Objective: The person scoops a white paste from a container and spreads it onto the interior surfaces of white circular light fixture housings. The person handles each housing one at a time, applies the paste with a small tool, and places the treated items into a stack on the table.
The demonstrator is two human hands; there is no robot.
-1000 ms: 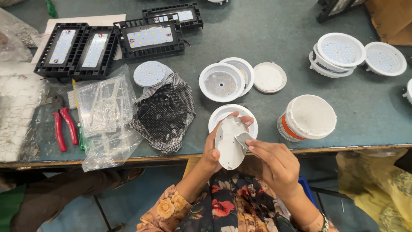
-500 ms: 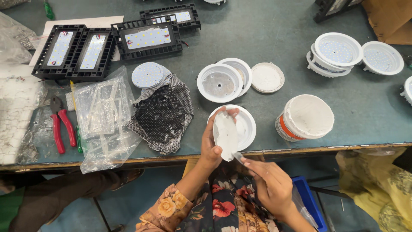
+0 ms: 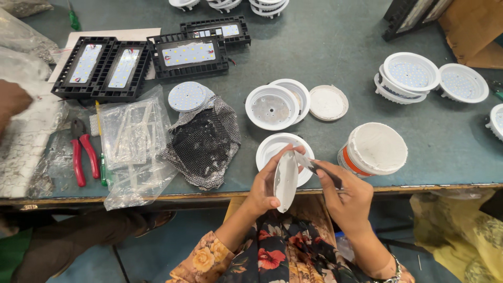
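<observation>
Fingers of the left hand are curled around a thin white disc, held on its edge near the lower centre of the frame, just over the table rim. The right hand pinches a small dark tool between thumb and closed fingers, and its tip touches the upper edge of the disc. Behind the disc, a white round lamp housing lies on the green table. To the right of it stands a white tub with an orange band, and its top is covered with something white; what is inside I cannot tell. In the left part of the frame lie clear plastic bags with transparent parts inside, and beside them a dark mesh bag lying open, with a round LED board at its upper edge. Red pliers are at the lower left. In the upper left are black rectangular lamp frames with LED panels, resting partly on a white sheet. More white round housings are in the centre, and others in the upper right. Another person's hand shows at the left edge.
</observation>
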